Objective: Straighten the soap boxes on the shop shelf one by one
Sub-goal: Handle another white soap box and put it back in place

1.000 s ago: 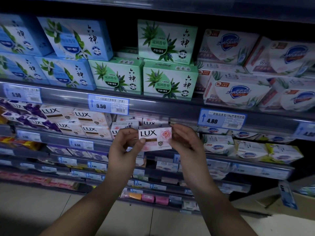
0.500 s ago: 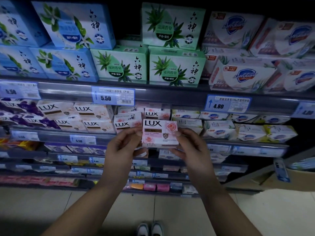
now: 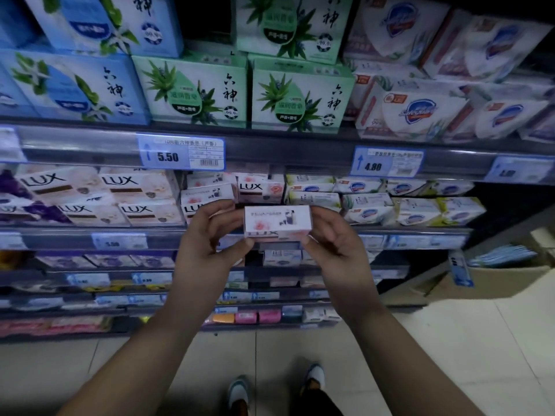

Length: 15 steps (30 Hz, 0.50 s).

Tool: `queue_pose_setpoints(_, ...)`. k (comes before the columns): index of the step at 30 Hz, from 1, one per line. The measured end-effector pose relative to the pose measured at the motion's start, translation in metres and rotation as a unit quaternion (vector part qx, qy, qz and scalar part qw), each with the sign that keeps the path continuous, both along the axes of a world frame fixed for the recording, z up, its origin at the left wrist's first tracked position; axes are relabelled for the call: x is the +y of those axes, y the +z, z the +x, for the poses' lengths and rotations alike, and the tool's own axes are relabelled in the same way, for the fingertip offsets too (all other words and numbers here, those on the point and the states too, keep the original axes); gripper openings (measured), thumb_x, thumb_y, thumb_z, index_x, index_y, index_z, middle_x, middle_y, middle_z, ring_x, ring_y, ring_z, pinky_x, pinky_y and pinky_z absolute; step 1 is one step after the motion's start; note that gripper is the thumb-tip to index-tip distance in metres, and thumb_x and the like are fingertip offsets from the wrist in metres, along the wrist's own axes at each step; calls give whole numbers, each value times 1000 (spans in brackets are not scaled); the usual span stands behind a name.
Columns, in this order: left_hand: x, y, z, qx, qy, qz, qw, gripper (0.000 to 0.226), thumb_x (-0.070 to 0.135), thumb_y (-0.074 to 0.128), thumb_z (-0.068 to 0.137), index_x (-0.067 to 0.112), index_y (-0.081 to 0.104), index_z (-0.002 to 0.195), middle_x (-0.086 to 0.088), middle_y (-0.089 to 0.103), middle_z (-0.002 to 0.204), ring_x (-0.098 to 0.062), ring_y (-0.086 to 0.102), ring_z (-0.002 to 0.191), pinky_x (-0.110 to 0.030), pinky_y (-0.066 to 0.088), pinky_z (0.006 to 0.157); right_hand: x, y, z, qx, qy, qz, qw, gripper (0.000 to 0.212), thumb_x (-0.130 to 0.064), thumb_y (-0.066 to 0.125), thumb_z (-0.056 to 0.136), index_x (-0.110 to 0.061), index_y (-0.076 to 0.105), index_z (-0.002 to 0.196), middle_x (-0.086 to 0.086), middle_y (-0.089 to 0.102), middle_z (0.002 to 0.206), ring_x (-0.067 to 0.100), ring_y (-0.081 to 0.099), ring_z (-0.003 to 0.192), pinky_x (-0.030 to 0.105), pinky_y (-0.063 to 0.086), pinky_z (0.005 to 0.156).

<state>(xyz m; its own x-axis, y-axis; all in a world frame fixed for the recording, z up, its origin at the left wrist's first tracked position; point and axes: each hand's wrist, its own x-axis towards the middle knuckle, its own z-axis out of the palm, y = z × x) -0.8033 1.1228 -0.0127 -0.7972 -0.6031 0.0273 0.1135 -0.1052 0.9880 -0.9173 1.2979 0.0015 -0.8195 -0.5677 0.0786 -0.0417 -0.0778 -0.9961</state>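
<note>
A small pink and white LUX soap box (image 3: 277,219) is held in front of the second shelf, its printed top face up and the LUX front face turned down toward me. My left hand (image 3: 210,241) pinches its left end and my right hand (image 3: 333,241) pinches its right end. Behind it on the shelf stand more pink LUX boxes (image 3: 260,187), one of them (image 3: 207,195) lying at a slight angle. The shelf rail (image 3: 120,240) runs just below the held box.
White LUX boxes (image 3: 90,190) fill the shelf to the left, white Safeguard boxes (image 3: 369,205) to the right. Green (image 3: 195,91) and blue (image 3: 69,88) boxes stand on the shelf above. A cardboard carton (image 3: 492,274) sits on the floor at the right. My shoes (image 3: 240,391) show below.
Both hands have tipped the LUX box forward, so its top face shows instead of its front. The box has come down a little, to the level of the shelf rail.
</note>
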Motion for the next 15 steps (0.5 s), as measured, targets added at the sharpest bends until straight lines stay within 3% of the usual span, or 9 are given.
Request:
queue_pose_setpoints(4, 11, 7, -5, 20, 9, -14, 1000, 55, -8, 75, 84, 20, 56, 127, 3, 75, 117, -14, 63, 123, -23, 59, 83, 5, -4, -8, -27, -9, 3, 1000, 35, 1, 59, 99, -15, 60, 131, 4, 73, 124, 21, 65, 122, 48, 52, 105)
queue_pose_setpoints(6, 21, 13, -10, 22, 18, -47, 999, 57, -2, 81, 80, 22, 57, 125, 3, 76, 114, -13, 65, 119, -28, 61, 81, 8, -6, -14, -71, -12, -7, 997, 35, -6, 63, 96, -19, 63, 129, 2, 76, 117, 19, 69, 116, 41, 55, 102)
queue_pose_setpoints(10, 44, 24, -26, 12, 45, -92, 995, 68, 10, 90, 73, 21, 53, 129, 3, 75, 109, -22, 66, 109, -44, 61, 76, 12, -11, -29, -152, 22, 7, 988, 34, -4, 53, 102, -18, 64, 131, 1, 76, 118, 19, 70, 113, 37, 58, 98)
queue_pose_setpoints(15, 52, 25, -44, 10, 84, -73, 994, 60, 9, 84, 80, 19, 53, 130, 1, 75, 112, -25, 67, 107, -46, 60, 79, 16, -9, -51, -128, 29, 26, 991, 29, -12, 60, 100, -36, 76, 104, -7, 77, 109, 13, 72, 105, 32, 58, 90)
